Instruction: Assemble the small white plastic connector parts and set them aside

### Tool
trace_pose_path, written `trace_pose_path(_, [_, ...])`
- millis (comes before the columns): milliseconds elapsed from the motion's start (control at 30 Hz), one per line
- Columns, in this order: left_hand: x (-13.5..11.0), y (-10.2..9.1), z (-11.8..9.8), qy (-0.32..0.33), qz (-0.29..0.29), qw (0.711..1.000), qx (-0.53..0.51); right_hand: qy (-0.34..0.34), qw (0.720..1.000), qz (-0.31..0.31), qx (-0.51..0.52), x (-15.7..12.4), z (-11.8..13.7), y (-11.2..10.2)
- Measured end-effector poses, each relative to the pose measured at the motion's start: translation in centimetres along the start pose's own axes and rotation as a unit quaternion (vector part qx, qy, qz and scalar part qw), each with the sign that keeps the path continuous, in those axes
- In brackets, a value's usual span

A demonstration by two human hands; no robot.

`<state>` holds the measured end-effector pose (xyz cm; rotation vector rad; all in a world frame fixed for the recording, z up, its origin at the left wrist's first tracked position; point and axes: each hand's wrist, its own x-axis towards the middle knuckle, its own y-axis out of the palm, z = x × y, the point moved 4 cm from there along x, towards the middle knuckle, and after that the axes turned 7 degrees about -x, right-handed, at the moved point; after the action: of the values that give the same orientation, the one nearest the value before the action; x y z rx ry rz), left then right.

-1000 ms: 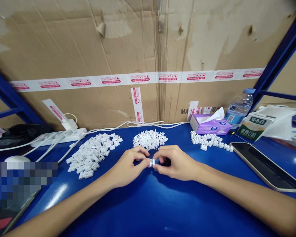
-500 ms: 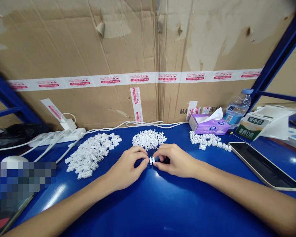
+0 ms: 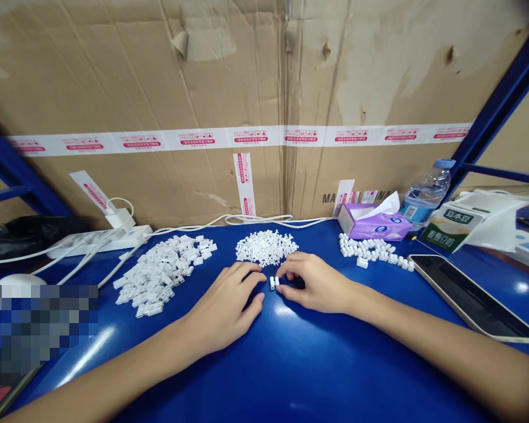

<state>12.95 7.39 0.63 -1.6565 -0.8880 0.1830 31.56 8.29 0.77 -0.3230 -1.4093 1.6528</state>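
In the head view a small white plastic connector-like piece (image 3: 273, 283) stands between my two hands, above the blue tabletop. My right hand (image 3: 316, 285) pinches its right side between thumb and forefinger. Just left of the piece, my left hand (image 3: 226, 301) is open, thumb and fingers apart and holding nothing. A heap of tiny white parts (image 3: 267, 247) lies behind the hands. Beyond my left hand spreads a pile of larger white plastic housings (image 3: 161, 273). Several white pieces like the held one (image 3: 370, 249) lie in a cluster at the right.
A purple tissue pack (image 3: 374, 222), a water bottle (image 3: 427, 191) and a green-and-white carton (image 3: 452, 226) stand at the back right. A phone (image 3: 474, 296) lies near my right forearm. A power strip (image 3: 132, 237) with white cables is at the back left, before a cardboard wall (image 3: 180, 188).
My left hand has let go of the small white piece and opened, moving slightly left. My right hand still holds the piece in nearly the same place.
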Motion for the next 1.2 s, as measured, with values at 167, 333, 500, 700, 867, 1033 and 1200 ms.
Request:
trace_pose_path(167, [-0.2,0.0,-0.1,-0.003,-0.003,1.000,0.007,-0.006,1.000,0.001,-0.004,0.0,0.0,-0.1])
trace_pose_path(333, [-0.3,0.0,-0.1,-0.009,-0.003,0.999,0.049,-0.003,1.000,0.003,-0.010,0.0,0.0,-0.1])
trace_pose_path(500, [-0.4,0.3,-0.1,-0.019,0.023,0.993,0.112,-0.004,1.000,0.009,-0.013,0.0,-0.1,0.0])
trace_pose_path(700, [-0.5,0.8,-0.3,-0.050,0.078,0.988,0.121,-0.002,0.999,-0.005,-0.035,-0.1,0.3,-0.2])
trace_pose_path(867, [-1.3,1.0,-0.8,-0.065,0.131,0.984,0.098,0.006,0.998,-0.018,-0.067,-0.4,0.9,-0.1])
trace_pose_path(1033, [-1.5,1.0,-1.0,-0.078,0.130,0.985,0.081,0.018,0.994,-0.029,-0.104,-0.6,1.3,0.4])
trace_pose_path(1200, [-1.6,1.1,-1.1,-0.075,0.117,0.987,0.079,0.045,0.991,-0.021,-0.125,-1.6,2.0,0.4])
